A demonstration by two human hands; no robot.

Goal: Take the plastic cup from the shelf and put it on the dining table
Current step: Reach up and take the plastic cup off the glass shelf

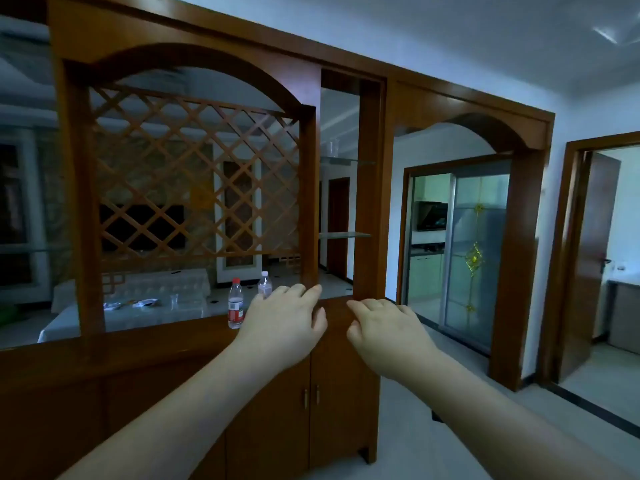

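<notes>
A clear plastic cup [333,148] stands alone on the upper glass shelf [349,162] in the wooden divider [370,188].

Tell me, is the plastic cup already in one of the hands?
No, the plastic cup stands on the upper glass shelf, and both hands are empty.

Both our forearms bare, stretched forward, side by side. Our left hand [282,318] palm down, fingers loosely spread, nothing held. Our right hand [384,329] palm down, fingers slightly curled, nothing held. Hands near each other, not touching.
</notes>
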